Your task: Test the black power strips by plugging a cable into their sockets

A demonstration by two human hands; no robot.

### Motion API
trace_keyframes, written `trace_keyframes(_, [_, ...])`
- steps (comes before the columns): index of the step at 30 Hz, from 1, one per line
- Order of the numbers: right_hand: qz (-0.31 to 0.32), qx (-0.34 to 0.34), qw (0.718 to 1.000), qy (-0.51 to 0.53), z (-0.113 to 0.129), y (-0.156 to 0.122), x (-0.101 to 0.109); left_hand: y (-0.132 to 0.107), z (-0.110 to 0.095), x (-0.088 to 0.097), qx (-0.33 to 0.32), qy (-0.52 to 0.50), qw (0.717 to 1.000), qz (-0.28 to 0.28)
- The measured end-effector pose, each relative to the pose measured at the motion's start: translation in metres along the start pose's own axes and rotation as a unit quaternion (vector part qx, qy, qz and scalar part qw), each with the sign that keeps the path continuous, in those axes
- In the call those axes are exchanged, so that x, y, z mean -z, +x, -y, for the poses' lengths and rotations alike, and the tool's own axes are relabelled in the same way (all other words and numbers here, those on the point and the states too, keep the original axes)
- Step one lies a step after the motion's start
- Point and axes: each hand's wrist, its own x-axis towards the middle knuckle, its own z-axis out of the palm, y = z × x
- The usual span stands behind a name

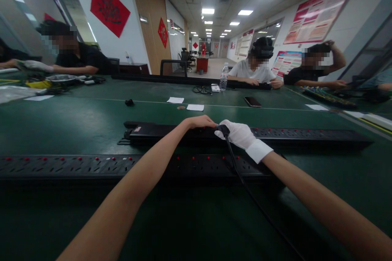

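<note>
Two long black power strips lie across the green table. The far strip [306, 134] runs from the middle left to the right, and the near strip [76, 165] has a row of red switches. My bare left hand [199, 122] rests curled on top of the far strip. My right hand [239, 133], in a white glove, is closed on a black plug [223, 129] at that same strip. The plug's black cable [245, 183] trails back over the near strip toward me.
Several people sit along the far and side edges of the table at their own work. A phone [252, 101], a water bottle [224, 76], small paper slips [195, 107] and a small black part [129, 102] lie on the far half. Another strip [327, 97] lies at the far right.
</note>
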Motion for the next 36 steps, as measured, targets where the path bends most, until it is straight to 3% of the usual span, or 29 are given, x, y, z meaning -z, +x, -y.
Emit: trace_keyframes(36, [0.019,-0.057,0.998,-0.023,0.0091,0.0024,0.0038,-0.0002,-0.0028,0.0002,-0.024,0.007,1.0,0.001])
